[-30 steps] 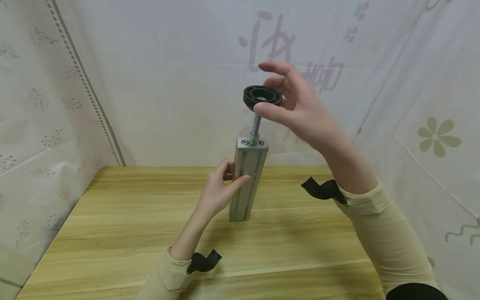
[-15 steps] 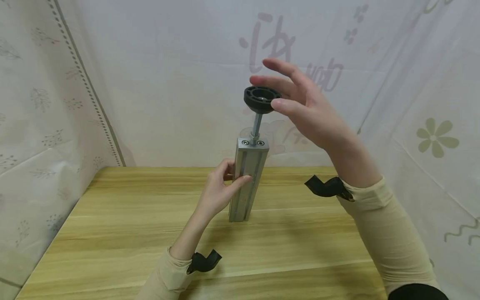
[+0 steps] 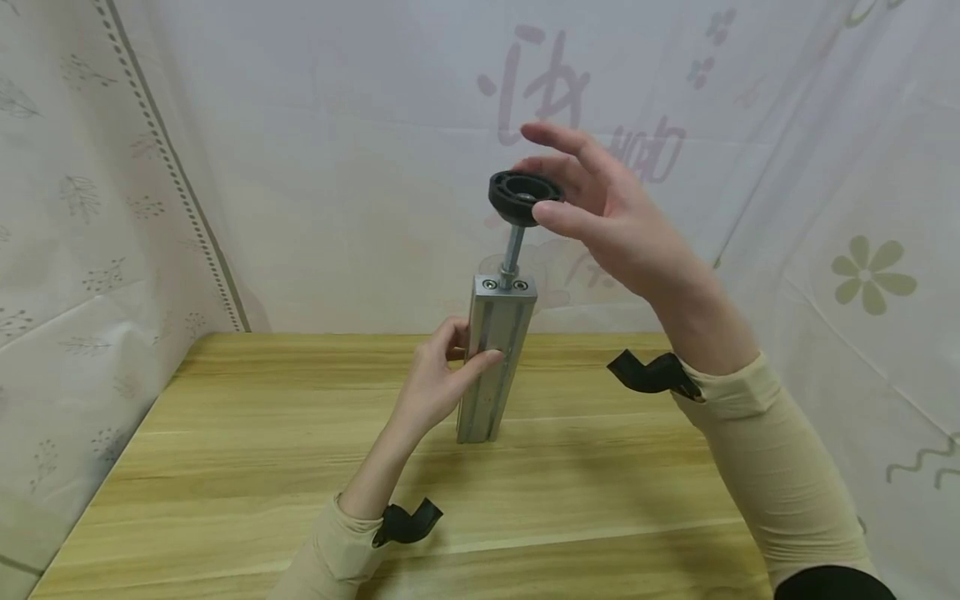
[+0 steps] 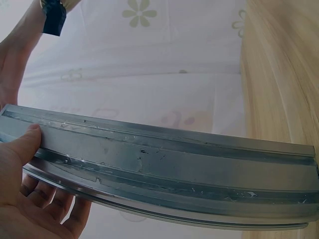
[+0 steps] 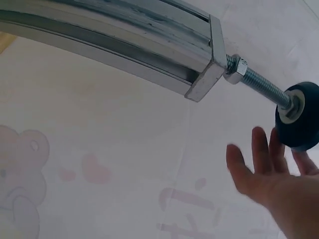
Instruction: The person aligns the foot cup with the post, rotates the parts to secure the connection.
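An aluminium profile (image 3: 498, 333) stands upright, slightly tilted, on the wooden table. My left hand (image 3: 435, 383) grips it around the middle, thumb on the front face and fingers behind. From its capped top rises a threaded rod (image 3: 514, 248) with a hex nut (image 5: 237, 69) at the base. A round black levelling foot (image 3: 508, 202) sits on the rod's upper end, its hollow side up. My right hand (image 3: 626, 229) pinches the foot's right rim with thumb and a finger; the index finger stretches out above it. In the left wrist view, scuffs mark the profile (image 4: 149, 154).
The wooden table (image 3: 262, 450) ends at a pale printed curtain (image 3: 360, 208) behind, with more curtain on both sides. Black straps (image 3: 408, 523) hang from both sleeve cuffs.
My right thumb slid right along the foot's rim and the fingers spread, then thumb and fingers came back slightly inward. The left hand and the profile have stayed put.
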`<action>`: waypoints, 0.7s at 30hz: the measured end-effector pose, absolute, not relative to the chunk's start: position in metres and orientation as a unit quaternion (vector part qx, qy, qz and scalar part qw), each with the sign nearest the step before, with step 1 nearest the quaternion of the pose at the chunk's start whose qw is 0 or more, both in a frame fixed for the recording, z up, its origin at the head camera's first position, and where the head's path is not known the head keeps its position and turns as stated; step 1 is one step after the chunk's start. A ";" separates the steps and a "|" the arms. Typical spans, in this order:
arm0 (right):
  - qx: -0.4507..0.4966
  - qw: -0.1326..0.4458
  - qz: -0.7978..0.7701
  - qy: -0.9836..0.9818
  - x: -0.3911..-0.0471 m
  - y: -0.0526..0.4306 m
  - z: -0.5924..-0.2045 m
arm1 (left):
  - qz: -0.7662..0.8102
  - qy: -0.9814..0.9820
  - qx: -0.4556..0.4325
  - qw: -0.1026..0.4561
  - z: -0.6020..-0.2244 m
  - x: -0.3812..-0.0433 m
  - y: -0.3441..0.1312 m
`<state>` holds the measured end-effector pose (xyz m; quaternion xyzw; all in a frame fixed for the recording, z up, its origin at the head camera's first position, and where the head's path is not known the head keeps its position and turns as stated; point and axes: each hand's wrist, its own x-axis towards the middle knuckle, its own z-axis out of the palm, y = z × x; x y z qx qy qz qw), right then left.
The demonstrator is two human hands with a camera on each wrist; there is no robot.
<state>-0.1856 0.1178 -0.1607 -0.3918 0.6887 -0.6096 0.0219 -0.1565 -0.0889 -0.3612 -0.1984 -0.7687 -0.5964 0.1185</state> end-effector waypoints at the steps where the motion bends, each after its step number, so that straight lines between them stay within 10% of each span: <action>1: -0.380 0.011 -0.601 0.703 -0.184 0.116 -0.160 | -0.596 -0.769 -0.198 0.119 -0.361 -0.157 -0.089; 10: -0.353 -0.052 -0.550 0.755 -0.181 0.106 -0.162 | -0.596 -0.769 -0.199 0.119 -0.361 -0.158 -0.088; 21: -0.433 0.077 -0.655 0.615 -0.200 0.116 -0.167 | -0.595 -0.766 -0.204 0.128 -0.360 -0.158 -0.087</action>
